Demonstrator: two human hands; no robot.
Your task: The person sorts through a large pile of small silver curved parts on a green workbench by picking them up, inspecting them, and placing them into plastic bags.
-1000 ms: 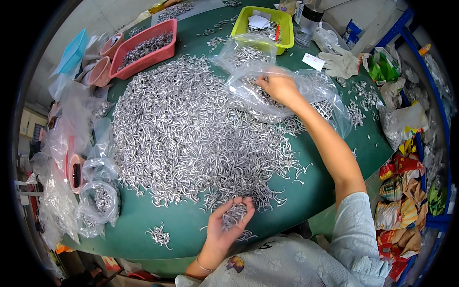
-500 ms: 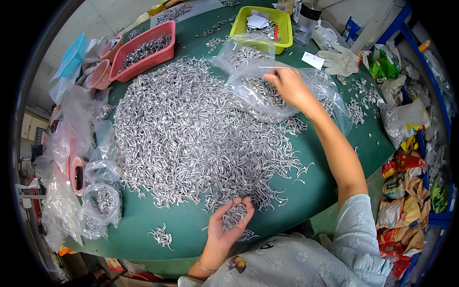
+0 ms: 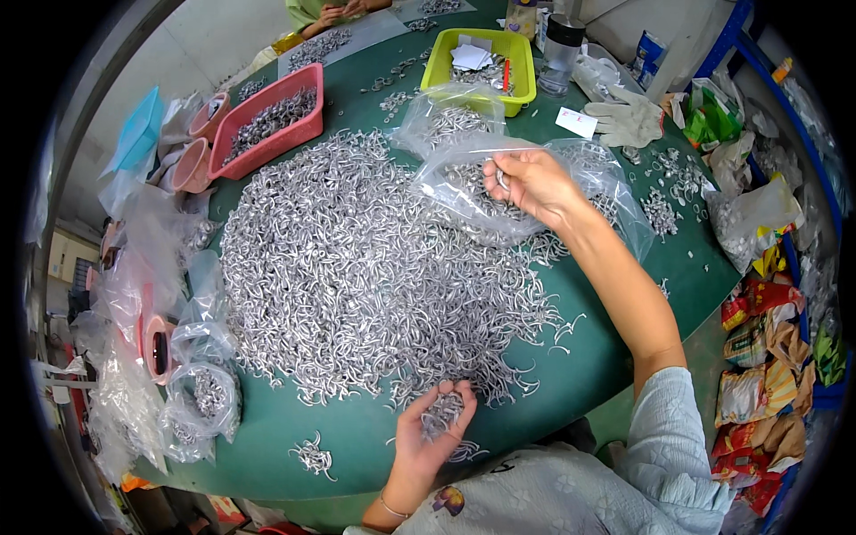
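Your left hand (image 3: 430,428), at the lower centre of the frame, is cupped palm-up and closed loosely around a small handful of silver bent-wire metal hooks (image 3: 441,412). Your right hand (image 3: 533,185), at the upper centre, pinches one or two of the same hooks between thumb and fingertips, just over the mouth of a clear plastic bag (image 3: 481,192) that already holds a quantity of them.

The main supply is the large heap of silver hooks (image 3: 357,267) spread across the middle of the round green table (image 3: 571,374), directly between your two hands.

Handling, as judged from their look: each hook is light, stiff and smooth, and the curved ends are likely to catch on one another, so expect clumps rather than single pieces. Take hold at the straight shank, not the bend. The bag is thin and limp; support it at the rim.

Surface: the green covering appears matt and soft, which should keep stray pieces from rolling.

Surroundings: a pink rectangular plastic tray (image 3: 272,120) of hooks sits upper left, a lime-green plastic bin (image 3: 522,53) upper centre, a white work glove (image 3: 629,116) upper right. Further filled bags (image 3: 201,401) lie lower left. Another person's hands (image 3: 343,9) show at the top edge.
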